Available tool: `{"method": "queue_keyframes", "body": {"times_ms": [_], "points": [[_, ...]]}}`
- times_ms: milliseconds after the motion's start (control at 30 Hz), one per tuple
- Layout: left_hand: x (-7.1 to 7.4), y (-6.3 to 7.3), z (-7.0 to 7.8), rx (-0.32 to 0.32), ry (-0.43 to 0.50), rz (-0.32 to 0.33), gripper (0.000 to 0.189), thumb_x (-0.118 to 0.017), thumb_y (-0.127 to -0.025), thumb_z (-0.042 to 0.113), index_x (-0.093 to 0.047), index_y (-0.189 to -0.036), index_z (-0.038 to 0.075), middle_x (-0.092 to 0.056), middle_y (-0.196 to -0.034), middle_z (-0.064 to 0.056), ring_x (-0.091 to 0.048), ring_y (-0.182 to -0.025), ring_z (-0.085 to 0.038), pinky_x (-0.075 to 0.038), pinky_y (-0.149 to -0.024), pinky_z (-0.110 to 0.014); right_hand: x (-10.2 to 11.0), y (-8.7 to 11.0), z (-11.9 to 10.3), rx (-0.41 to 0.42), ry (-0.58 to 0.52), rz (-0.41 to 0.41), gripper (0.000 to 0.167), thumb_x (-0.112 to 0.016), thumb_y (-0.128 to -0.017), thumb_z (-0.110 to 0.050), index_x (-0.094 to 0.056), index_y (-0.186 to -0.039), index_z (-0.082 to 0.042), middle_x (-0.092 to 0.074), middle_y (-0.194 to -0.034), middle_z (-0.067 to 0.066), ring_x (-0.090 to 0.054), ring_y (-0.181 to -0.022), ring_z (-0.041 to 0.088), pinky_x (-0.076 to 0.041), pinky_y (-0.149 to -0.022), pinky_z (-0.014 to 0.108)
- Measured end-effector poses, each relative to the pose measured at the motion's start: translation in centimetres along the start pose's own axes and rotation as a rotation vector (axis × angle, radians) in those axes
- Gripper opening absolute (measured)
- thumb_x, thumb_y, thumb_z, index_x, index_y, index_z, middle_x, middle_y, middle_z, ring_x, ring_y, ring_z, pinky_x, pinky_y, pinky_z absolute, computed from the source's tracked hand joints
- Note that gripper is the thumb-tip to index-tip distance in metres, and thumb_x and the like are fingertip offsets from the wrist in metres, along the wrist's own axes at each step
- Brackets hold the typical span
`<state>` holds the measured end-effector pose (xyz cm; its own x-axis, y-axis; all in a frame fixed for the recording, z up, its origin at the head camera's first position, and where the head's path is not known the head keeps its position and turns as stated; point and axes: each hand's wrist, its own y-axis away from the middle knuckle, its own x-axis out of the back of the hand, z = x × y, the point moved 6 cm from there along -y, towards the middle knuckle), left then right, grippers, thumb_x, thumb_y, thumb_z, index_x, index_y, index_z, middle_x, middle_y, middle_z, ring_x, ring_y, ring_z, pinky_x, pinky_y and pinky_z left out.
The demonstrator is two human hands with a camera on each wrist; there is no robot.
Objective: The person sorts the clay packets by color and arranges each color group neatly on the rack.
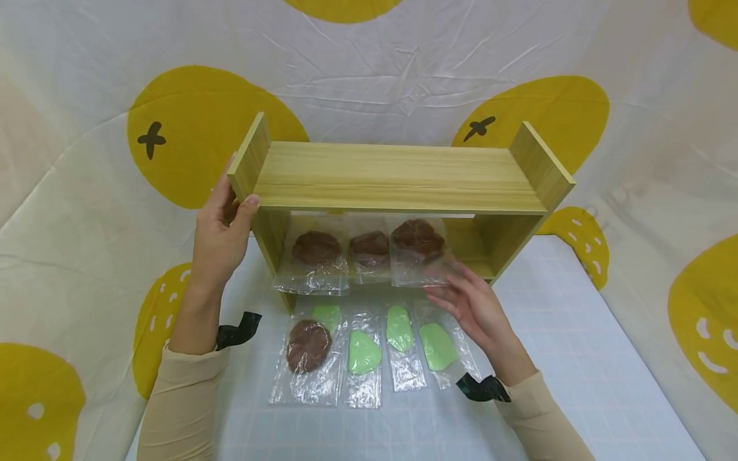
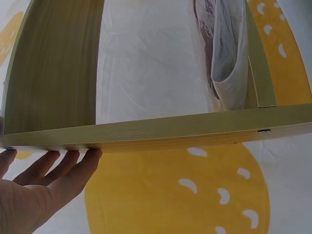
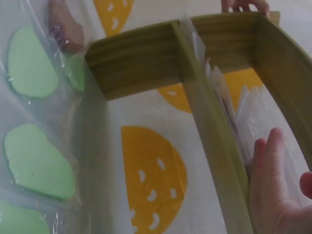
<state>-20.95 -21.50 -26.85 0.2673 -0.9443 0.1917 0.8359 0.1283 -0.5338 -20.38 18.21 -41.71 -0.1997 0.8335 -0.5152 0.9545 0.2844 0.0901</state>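
Note:
My left hand [image 1: 221, 240] grips the left side panel of a two-tier wooden shelf [image 1: 398, 176], thumb on the front edge and fingers against the outer face. On its middle board stand three clear zip bags with flattened brown clay-like lumps: a left bag [image 1: 317, 250], a middle bag [image 1: 369, 250] and a right bag [image 1: 418, 242]. Beside the lower right corner of the right bag is my right hand [image 1: 473, 307], its fingers extended and overlapping the plastic. In the right wrist view, those fingers [image 3: 275, 161] lie nearly straight along the bags, the thumb apart.
In front of the shelf, several clear bags lie on the pale checked tablecloth [image 1: 576, 358]. One holds a brown lump [image 1: 308, 346]; others hold green pieces, such as a green lump [image 1: 364, 352]. A patterned cloth [image 1: 369, 70] hangs behind and around the table.

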Motion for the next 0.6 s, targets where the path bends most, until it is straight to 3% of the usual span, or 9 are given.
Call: {"method": "queue_keyframes", "body": {"times_ms": [133,300,600], "points": [[0.0,0.0,-0.1,0.003,0.007,-0.003,0.057,-0.057,-0.102,0.013,-0.041,-0.154,0.032,-0.051,-0.147,-0.004,-0.056,-0.12,-0.029,-0.05,-0.098,-0.04,0.9,0.9,0.0,0.029,0.158,0.073,0.067,-0.054,-0.105,-0.015,-0.015,-0.158,-0.002,-0.057,-0.13,0.012,-0.069,-0.099,0.027,-0.055,-0.091,0.043],[0.1,0.0,-0.1,0.011,0.005,0.0,0.058,-0.057,-0.103,0.014,-0.04,-0.154,0.034,-0.05,-0.148,-0.002,-0.055,-0.12,-0.029,-0.05,-0.099,-0.042,1.7,1.9,0.2,0.077,0.286,0.118,0.055,-0.054,-0.105,-0.018,-0.029,-0.151,-0.001,-0.057,-0.125,0.014,-0.071,-0.094,0.027,-0.057,-0.085,0.043],[0.0,0.1,0.0,0.004,-0.001,0.002,0.058,-0.058,-0.102,0.014,-0.041,-0.154,0.033,-0.05,-0.148,-0.002,-0.055,-0.123,-0.03,-0.048,-0.101,-0.047,2.6,2.8,1.9,0.078,0.334,0.134,0.041,-0.053,-0.106,-0.019,-0.04,-0.138,0.002,-0.06,-0.12,0.017,-0.07,-0.095,0.026,-0.058,-0.082,0.044]]}}
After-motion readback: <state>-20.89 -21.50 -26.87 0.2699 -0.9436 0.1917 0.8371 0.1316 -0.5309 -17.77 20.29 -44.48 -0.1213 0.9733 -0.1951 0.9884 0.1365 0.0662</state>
